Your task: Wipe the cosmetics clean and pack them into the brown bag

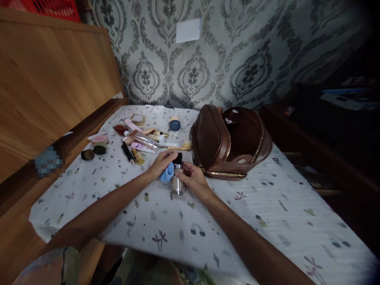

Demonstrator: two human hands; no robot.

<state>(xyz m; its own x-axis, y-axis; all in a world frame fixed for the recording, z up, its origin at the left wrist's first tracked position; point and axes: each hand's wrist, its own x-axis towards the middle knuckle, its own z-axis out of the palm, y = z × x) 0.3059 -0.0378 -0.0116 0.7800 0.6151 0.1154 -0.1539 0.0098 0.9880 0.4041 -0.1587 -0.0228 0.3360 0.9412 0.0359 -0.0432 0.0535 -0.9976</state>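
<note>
My right hand (193,178) is closed around a small clear glass bottle with a black cap (177,180), holding it upright just above the patterned white sheet (166,221). My left hand (162,161) presses a blue cloth (166,172) against the bottle's left side, fingers curled over the cloth. Both hands meet at the middle of the sheet, just left of a brown leather bag (228,142).
Several cosmetics lie scattered behind my hands: tubes (142,139), a gold lipstick (138,156), a blue-lidded jar (175,123), a brush (178,147), compacts (99,139). A wooden headboard (53,79) rises at the left. Patterned wallpaper (208,59) backs the scene. Dark furniture stands at the right.
</note>
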